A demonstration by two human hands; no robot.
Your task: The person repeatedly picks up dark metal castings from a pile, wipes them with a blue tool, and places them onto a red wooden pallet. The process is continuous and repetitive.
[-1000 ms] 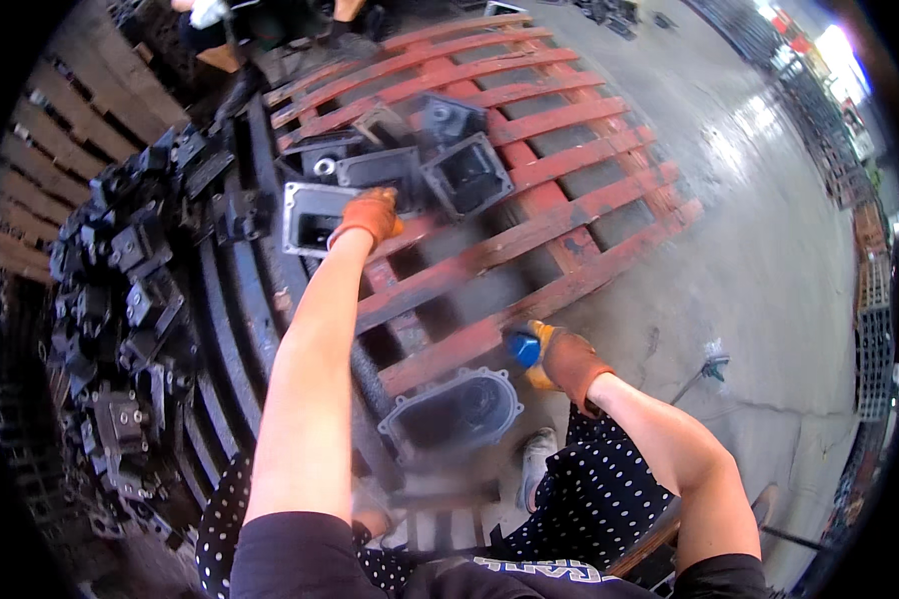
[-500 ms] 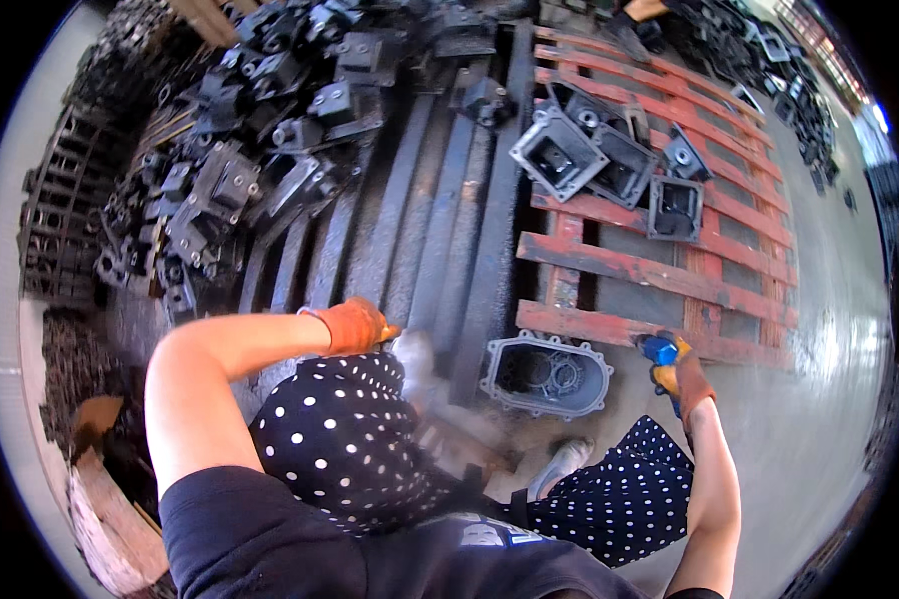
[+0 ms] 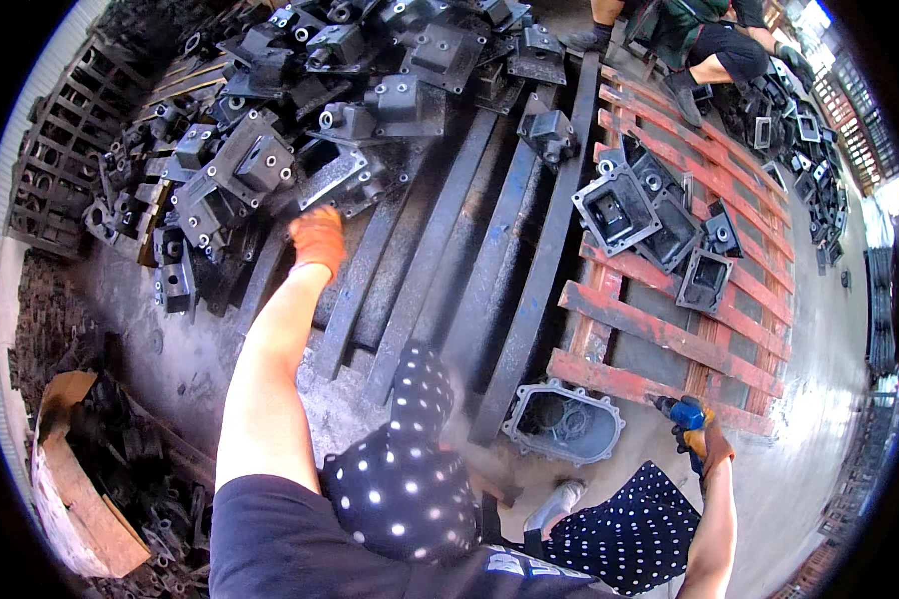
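Note:
My left hand, in an orange work glove, is stretched out just short of a dark cast-metal housing at the near edge of the heap. Motion smears its fingers, and nothing shows in it. At the right, my gloved right hand is closed round a blue hand-held power tool, whose dark nose points up and left toward the pallet's near corner. Between my hands, near my foot, an oblong grey metal casing with a lugged rim stands open side up, ring-shaped parts inside.
Dark castings are heaped at the left, partly on long dark steel beams. A red slatted pallet bears several square housings. Another person is at the far right. Torn cardboard lies at the lower left.
My left hand has gone from beside my knee forward and left to the heap. The view has shifted, and another person now shows at the far right. My right hand still holds the tool.

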